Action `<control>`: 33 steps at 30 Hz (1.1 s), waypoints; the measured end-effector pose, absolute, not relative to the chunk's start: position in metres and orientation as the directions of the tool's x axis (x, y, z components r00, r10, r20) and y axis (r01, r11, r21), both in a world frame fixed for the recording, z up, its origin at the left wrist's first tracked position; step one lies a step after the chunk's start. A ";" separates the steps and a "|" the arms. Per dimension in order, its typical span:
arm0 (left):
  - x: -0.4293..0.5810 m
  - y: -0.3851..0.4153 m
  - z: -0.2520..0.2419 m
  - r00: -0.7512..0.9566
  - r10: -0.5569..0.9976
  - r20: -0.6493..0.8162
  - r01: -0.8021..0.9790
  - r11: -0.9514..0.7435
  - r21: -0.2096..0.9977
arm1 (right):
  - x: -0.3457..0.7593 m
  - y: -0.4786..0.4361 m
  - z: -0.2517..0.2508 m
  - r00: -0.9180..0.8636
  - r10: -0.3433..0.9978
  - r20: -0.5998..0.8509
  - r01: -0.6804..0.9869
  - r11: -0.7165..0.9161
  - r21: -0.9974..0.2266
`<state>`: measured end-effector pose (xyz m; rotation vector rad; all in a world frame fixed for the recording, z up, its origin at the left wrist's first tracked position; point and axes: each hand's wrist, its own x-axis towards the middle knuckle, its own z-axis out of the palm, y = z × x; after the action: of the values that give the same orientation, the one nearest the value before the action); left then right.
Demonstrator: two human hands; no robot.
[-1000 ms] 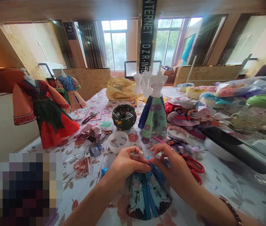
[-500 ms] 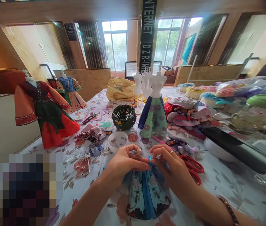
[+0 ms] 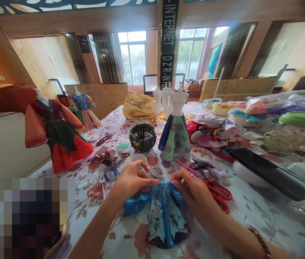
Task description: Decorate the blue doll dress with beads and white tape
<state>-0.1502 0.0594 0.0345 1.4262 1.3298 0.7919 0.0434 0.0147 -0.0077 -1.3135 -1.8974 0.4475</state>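
Observation:
A small blue garment [image 3: 165, 216] with a bright blue centre strip and dark floral hem lies on the flowered tablecloth [image 3: 93, 230]. Its puffy blue sleeve [image 3: 137, 203] spreads out on the left. My left hand [image 3: 134, 178] pinches the garment's upper left edge between thumb and fingers. At the upper right edge, my right hand [image 3: 192, 189] has its fingers closed on the blue cloth. Red-handled scissors [image 3: 219, 194] lie just right of my right hand. A small round clear container [image 3: 156, 172] sits beyond the garment, between the hands.
A dark woven basket [image 3: 142, 137] and a mannequin in a green skirt [image 3: 178, 136] stand behind. Dressed figurines, one in a red and green dress [image 3: 60, 144], are at left. A black tray-like object [image 3: 273, 172] and cloth pieces lie at right.
My hands have moved apart from the garment's top centre to its two upper sides. The blue sleeve at left now shows more, and the small round container has come into view.

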 end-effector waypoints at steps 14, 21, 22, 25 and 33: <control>-0.153 0.078 0.014 -0.052 0.951 0.306 0.660 -0.197 0.725 | 0.033 0.007 -0.011 -0.675 0.599 0.430 0.485 0.800 -0.354; -0.150 0.072 0.029 -0.119 0.933 0.340 0.573 -0.215 0.791 | 0.033 -0.001 -0.005 -0.619 0.543 0.567 0.466 0.835 -0.292; -0.148 0.071 0.031 -0.119 0.936 0.333 0.518 -0.227 0.825 | 0.034 -0.001 -0.004 -0.562 0.571 0.599 0.471 0.816 -0.335; -0.141 0.066 0.034 -0.058 0.964 0.259 0.271 -0.234 0.934 | 0.037 0.000 -0.003 -0.304 0.678 0.669 0.515 0.708 -0.484; -0.122 0.047 0.033 0.212 0.970 0.121 -0.009 -0.122 0.992 | 0.042 0.014 0.001 0.107 0.839 0.533 0.326 0.477 -0.816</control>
<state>-0.1224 0.0472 0.0328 1.3947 0.9917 1.1342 0.0424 0.0140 0.0014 -1.0775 -1.4731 0.5133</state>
